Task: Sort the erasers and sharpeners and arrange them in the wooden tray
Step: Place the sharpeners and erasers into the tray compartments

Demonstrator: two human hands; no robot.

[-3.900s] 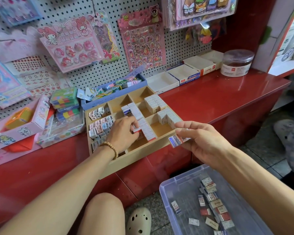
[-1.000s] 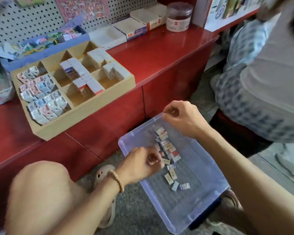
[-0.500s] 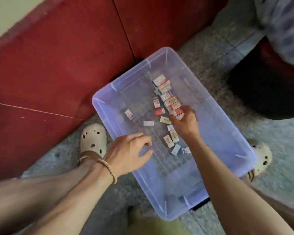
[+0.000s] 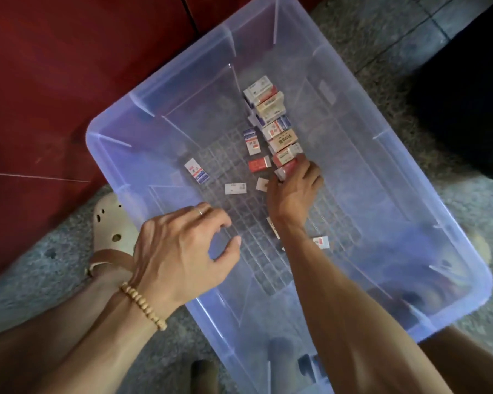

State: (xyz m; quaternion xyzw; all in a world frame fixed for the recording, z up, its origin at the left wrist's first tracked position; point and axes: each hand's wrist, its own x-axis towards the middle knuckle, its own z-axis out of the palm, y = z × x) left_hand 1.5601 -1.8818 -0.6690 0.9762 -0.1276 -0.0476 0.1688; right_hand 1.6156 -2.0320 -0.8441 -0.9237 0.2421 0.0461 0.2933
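A clear plastic bin stands on the floor with several small boxed erasers lying in a loose line on its bottom. My right hand reaches into the bin and its fingers curl round a red and white eraser at the near end of that line. My left hand hovers over the bin's near left rim with fingers loosely curled, holding nothing. Single erasers lie apart: a blue and white one and a white one. The wooden tray is out of view.
The red cabinet front rises right behind the bin. My cream clog is on the speckled floor left of the bin. A dark shape fills the upper right corner.
The view dropped from the counter and tray to the bin on the floor and came closer. My right hand went into the bin and closed on an eraser; my left hand moved over the rim.
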